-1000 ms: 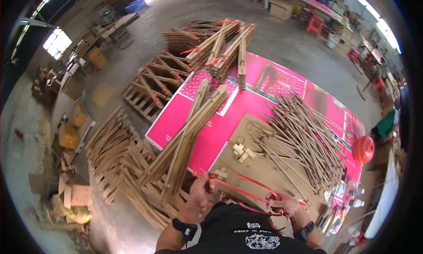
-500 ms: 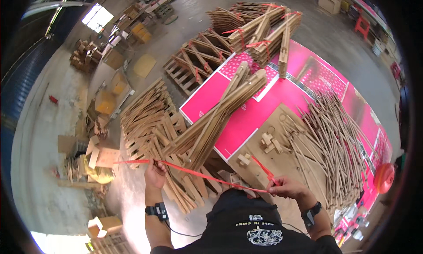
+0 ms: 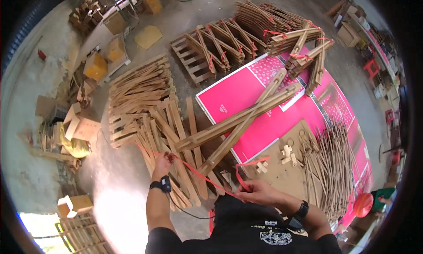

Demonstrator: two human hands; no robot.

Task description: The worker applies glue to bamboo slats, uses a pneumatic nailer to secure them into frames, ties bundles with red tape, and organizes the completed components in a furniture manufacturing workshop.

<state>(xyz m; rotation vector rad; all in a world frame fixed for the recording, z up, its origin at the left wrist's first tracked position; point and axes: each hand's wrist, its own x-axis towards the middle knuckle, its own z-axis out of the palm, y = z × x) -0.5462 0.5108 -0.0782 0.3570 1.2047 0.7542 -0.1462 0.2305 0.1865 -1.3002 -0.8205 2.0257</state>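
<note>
A red plastic strap point(image 3: 198, 174) stretches between my two hands across the front of my body. My left hand point(image 3: 163, 164) is closed around one part of it, with a loose end trailing past the fingers. My right hand point(image 3: 260, 193) pinches another stretch, and a free tail loops up toward the table's corner. Just beyond the hands, two long bundles of wooden slats point(image 3: 246, 115) lie crossed in an X. Their far ends rest on the pink-covered table point(image 3: 220, 105), while their near ends jut past its edge. Neither hand touches the wood.
Loose slats point(image 3: 139, 86) are heaped on a pallet at the left. Strapped slat bundles point(image 3: 224, 45) stand on another pallet beyond. On the table's right lie thin sticks point(image 3: 332, 170) and small light wooden blocks point(image 3: 288, 155) on cardboard. A red round object point(image 3: 363, 204) sits by the right edge.
My hands have come closer together, and the strap between them hangs less straight. The whole view has turned, shifting table and piles in the picture. The slat bundles now appear more widely crossed.
</note>
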